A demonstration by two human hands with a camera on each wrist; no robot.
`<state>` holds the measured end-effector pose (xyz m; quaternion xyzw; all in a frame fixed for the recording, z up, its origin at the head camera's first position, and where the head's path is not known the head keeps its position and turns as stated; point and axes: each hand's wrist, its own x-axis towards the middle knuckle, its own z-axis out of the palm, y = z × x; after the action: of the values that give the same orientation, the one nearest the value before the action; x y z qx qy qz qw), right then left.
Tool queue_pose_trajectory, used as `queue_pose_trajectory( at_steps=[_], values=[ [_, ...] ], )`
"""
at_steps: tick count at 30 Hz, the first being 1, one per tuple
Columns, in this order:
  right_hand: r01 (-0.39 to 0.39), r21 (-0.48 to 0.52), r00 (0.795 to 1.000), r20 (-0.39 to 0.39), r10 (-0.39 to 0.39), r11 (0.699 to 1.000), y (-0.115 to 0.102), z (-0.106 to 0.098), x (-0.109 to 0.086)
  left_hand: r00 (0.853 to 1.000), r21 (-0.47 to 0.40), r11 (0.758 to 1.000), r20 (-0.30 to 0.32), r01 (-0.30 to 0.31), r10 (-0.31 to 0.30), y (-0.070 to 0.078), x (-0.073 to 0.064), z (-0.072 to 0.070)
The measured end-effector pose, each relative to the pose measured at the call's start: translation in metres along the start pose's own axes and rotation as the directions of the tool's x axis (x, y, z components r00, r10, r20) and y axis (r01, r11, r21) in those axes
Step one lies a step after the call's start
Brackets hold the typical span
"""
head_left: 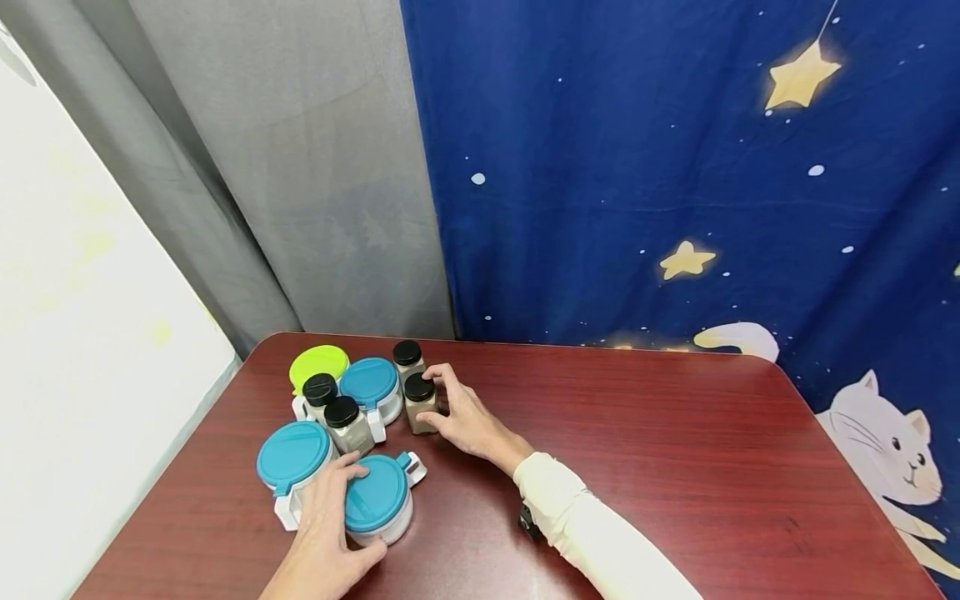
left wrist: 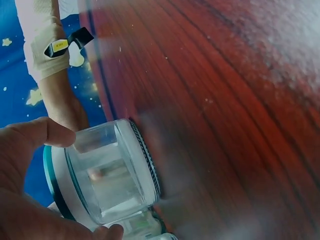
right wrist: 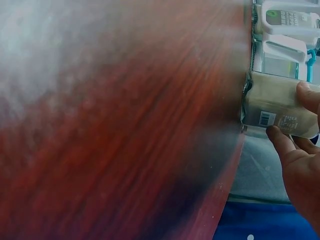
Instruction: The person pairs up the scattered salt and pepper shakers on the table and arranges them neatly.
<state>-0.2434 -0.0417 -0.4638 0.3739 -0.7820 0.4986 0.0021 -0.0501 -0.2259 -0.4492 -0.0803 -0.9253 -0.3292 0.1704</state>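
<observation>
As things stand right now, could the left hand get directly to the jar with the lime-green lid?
Probably not: the left hand holds the nearest blue-lidded jar, and two black-capped spice jars and another blue-lidded jar stand between it and the lime-lidded jar.

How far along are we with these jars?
Apparently done: the green-lidded jar stands ungripped on the table. In hand: the left hand grips the nearest blue-lidded jar; the right hand holds a black-lidded bottle. Probably left: releasing both, since the hands hold them.
</observation>
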Motion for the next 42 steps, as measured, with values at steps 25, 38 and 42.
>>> queue_pose_trajectory(
  at_steps=[25, 38, 42],
  values=[
    [-0.072, 0.08, 0.997, 0.042, 0.069, 0.994, 0.0005, -0.0008, 0.0053, 0.992, 0.029, 0.991, -0.013, 0.129, -0.129, 0.0007, 0.0021, 0.0007],
    [-0.055, 0.012, 0.998, 0.044, 0.054, 0.998, 0.0002, -0.0002, 0.0024, 1.0, 0.103, 0.995, 0.029, -0.004, 0.001, -0.0016, 0.0012, 0.0021],
    [-0.041, 0.003, 0.998, 0.044, 0.041, 0.999, 0.0, -0.0006, 0.0025, 0.997, 0.131, 0.988, 0.022, -0.08, 0.078, -0.002, 0.0017, 0.0008]
  ],
)
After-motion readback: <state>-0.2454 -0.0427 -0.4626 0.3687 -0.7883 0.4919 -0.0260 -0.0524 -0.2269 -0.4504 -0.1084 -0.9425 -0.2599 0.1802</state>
